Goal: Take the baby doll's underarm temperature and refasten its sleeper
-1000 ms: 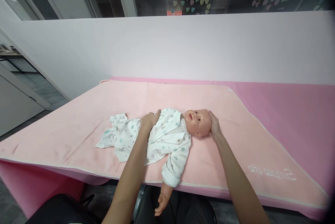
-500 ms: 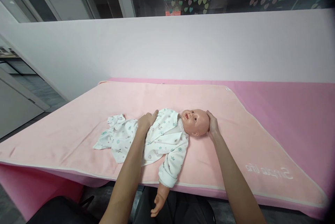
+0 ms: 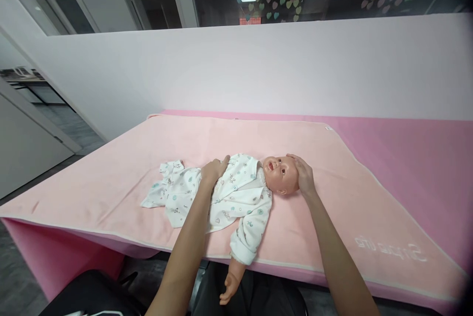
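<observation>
A baby doll (image 3: 279, 174) lies on its back across the pink blanket, its head toward the right. It wears a white printed outfit (image 3: 244, 188) whose leg part lies flat and rumpled on the left. One bare doll hand (image 3: 231, 284) hangs past the front edge. My left hand (image 3: 214, 171) grips the doll's waist; the thumb shows and the other fingers are partly hidden. Against the crown of the head lies my right hand (image 3: 303, 173), fingers stretched over the top toward the forehead.
The pink blanket (image 3: 121, 158) with white lettering covers most of a darker pink mat (image 3: 417, 158). A white wall (image 3: 258, 70) rises behind, with dark glass above it. At the lower left stands a black chair (image 3: 88, 294).
My right hand has slid from the back of the crown further over the top of the doll's head. My left hand stays at the waist. The view has shifted slightly.
</observation>
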Demonstrator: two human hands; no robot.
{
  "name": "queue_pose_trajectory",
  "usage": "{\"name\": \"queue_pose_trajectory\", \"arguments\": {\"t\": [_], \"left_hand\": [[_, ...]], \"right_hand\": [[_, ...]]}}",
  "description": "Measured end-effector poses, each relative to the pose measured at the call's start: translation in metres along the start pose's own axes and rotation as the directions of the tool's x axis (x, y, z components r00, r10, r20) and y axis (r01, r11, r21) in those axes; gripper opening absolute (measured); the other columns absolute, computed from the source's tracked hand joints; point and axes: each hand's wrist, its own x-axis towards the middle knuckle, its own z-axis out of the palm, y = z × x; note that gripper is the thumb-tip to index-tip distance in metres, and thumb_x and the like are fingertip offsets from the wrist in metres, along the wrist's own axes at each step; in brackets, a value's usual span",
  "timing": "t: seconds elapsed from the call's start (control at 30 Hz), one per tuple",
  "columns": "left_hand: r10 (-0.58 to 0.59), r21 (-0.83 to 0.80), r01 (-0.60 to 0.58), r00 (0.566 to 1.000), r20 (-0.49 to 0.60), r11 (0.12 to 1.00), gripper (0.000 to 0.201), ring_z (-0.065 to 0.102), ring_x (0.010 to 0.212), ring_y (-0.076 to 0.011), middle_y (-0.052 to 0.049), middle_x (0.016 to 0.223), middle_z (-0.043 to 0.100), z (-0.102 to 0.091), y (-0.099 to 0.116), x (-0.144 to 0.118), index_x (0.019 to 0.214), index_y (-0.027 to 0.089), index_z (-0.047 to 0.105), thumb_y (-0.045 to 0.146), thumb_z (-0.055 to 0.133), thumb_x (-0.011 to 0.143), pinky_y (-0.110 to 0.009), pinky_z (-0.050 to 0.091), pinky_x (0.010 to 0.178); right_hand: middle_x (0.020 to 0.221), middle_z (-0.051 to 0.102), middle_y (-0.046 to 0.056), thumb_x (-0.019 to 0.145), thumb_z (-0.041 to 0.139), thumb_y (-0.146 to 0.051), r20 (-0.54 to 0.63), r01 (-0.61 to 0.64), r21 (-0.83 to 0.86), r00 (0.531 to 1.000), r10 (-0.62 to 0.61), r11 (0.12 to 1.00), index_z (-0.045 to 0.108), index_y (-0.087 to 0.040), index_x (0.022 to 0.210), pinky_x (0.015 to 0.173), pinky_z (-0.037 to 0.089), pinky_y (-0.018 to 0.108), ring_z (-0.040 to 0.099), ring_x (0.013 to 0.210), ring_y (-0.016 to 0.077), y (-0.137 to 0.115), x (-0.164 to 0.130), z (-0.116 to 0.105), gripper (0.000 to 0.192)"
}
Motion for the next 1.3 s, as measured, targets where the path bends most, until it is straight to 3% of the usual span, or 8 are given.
{"name": "queue_pose_trajectory", "arguments": {"t": [0.33,0.5,0.6,0.67,0.73,0.83,0.97,1.3], "left_hand": [[0.001,0.012,-0.001,1.000,-0.003,1.000,0.079,0.059,0.101,-0.0332,-0.017,0.106,0.065,0.001,0.000,0.003,0.106,0.014,0.062,0.070,0.014,0.077,-0.043,0.043,0.085],[-0.004,0.019,0.004,1.000,-0.017,1.000,0.079,0.060,0.100,-0.0330,-0.017,0.105,0.065,0.003,-0.001,0.004,0.104,0.014,0.062,0.070,0.014,0.077,-0.042,0.043,0.084],[-0.002,0.014,0.002,1.000,-0.009,1.000,0.079,0.060,0.099,-0.0334,-0.017,0.105,0.065,0.003,-0.001,0.005,0.105,0.014,0.062,0.071,0.014,0.077,-0.043,0.043,0.083],[-0.001,0.011,0.001,1.000,-0.005,1.000,0.080,0.060,0.098,-0.0336,-0.017,0.104,0.066,0.003,-0.001,0.006,0.104,0.014,0.062,0.072,0.014,0.076,-0.043,0.043,0.083],[-0.003,0.008,0.003,1.000,0.000,1.000,0.080,0.060,0.097,-0.0337,-0.017,0.103,0.066,0.003,-0.001,0.006,0.104,0.014,0.062,0.072,0.015,0.076,-0.042,0.043,0.082],[-0.002,0.004,0.002,1.000,0.005,1.000,0.080,0.060,0.097,-0.0341,-0.017,0.104,0.066,0.003,-0.001,0.007,0.105,0.014,0.062,0.072,0.015,0.076,-0.043,0.043,0.081],[0.000,-0.001,0.000,1.000,-0.001,1.000,0.080,0.060,0.097,-0.0345,-0.017,0.104,0.066,0.004,-0.002,0.008,0.105,0.014,0.062,0.072,0.016,0.076,-0.043,0.043,0.082],[0.010,-0.003,-0.010,1.000,-0.011,1.000,0.080,0.060,0.097,-0.0344,-0.019,0.103,0.066,0.005,-0.003,0.008,0.106,0.012,0.062,0.071,0.016,0.077,-0.042,0.043,0.081]], "right_hand": [[0.095,0.068,0.005,0.073,0.056,-0.045,-0.006,-0.059,0.071,0.998,0.060,0.996,0.067,-0.019,0.087,0.089,0.044,0.034,0.058,0.096,0.0213,-0.004,-0.003,0.003,0.031],[0.101,0.066,0.004,0.071,0.058,-0.047,-0.004,-0.044,0.062,0.999,0.044,0.997,0.067,-0.019,0.088,0.092,0.042,0.034,0.057,0.100,0.0205,0.002,0.000,0.001,0.034],[0.102,0.067,0.005,0.071,0.058,-0.051,-0.027,-0.125,0.137,0.991,0.130,0.983,0.067,-0.019,0.088,0.093,0.043,0.035,0.058,0.102,0.0222,0.007,0.000,0.001,0.037],[0.102,0.068,0.008,0.074,0.051,-0.058,0.072,-0.268,0.238,0.963,0.258,0.933,0.067,-0.018,0.090,0.092,0.045,0.040,0.059,0.102,0.0257,0.006,-0.002,0.002,0.045],[0.104,0.068,0.011,0.077,0.042,-0.063,0.242,-0.426,0.319,0.900,0.362,0.847,0.067,-0.017,0.093,0.089,0.047,0.044,0.060,0.102,0.0294,0.003,-0.006,0.002,0.055],[0.108,0.066,0.012,0.078,0.039,-0.064,0.370,-0.545,0.392,0.831,0.415,0.741,0.066,-0.015,0.099,0.092,0.046,0.047,0.058,0.106,0.0316,-0.001,-0.009,0.001,0.060],[0.108,0.067,0.011,0.079,0.041,-0.058,0.366,-0.607,0.420,0.794,0.486,0.675,0.064,-0.016,0.103,0.095,0.044,0.046,0.058,0.108,0.0304,0.005,-0.007,-0.004,0.054],[0.105,0.067,0.011,0.077,0.044,-0.059,0.310,-0.594,0.402,0.804,0.507,0.697,0.065,-0.016,0.099,0.091,0.047,0.047,0.060,0.104,0.0312,0.016,-0.003,-0.008,0.052]]}}
